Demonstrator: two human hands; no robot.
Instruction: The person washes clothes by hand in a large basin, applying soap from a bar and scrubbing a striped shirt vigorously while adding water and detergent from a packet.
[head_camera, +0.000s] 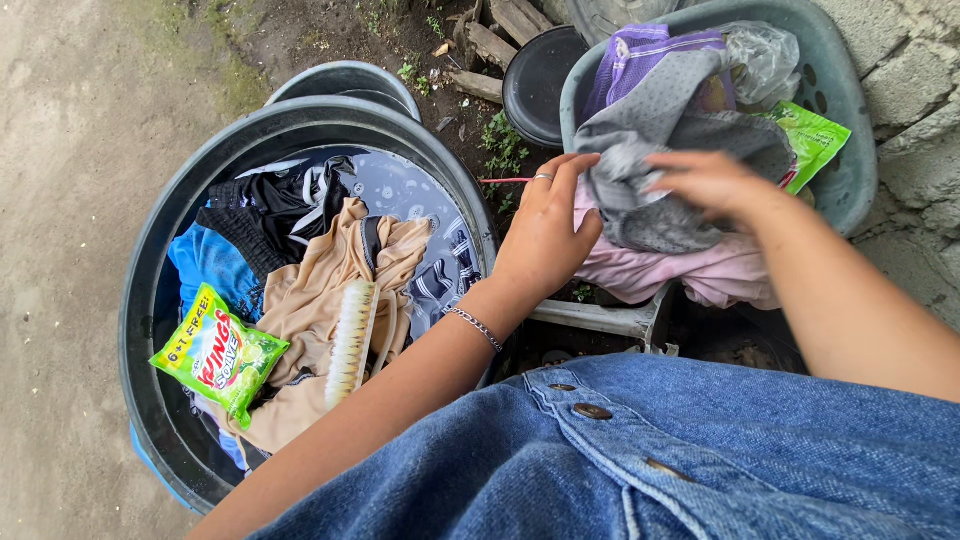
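- Sorting of laundry looks to be the step in hand: both hands are at the grey garment (660, 150) lying on top of the heap in the grey-green basket (850, 170), which stands against a block wall (920, 120).
- Left hand (545, 235) rests at the garment's near edge, fingers half spread against the cloth – I cannot tell whether the grip has closed on it.
- Right hand (710, 180) lies on the cloth from the other side, blurred; its grip cannot be read either.
- Next move, as I judge it, calls for a firm hold of the grey garment with both hands and a lift clear of the pink cloth (680, 270) under it.
- Around: a purple cloth (640, 55), a clear bag and a green packet (815, 140) share the basket.
- Beside it – the round tub (140, 300) with wet clothes, a scrub brush (352, 340), a green detergent sachet (218, 355).
- In the way: the tangled pile itself, which may drag along.
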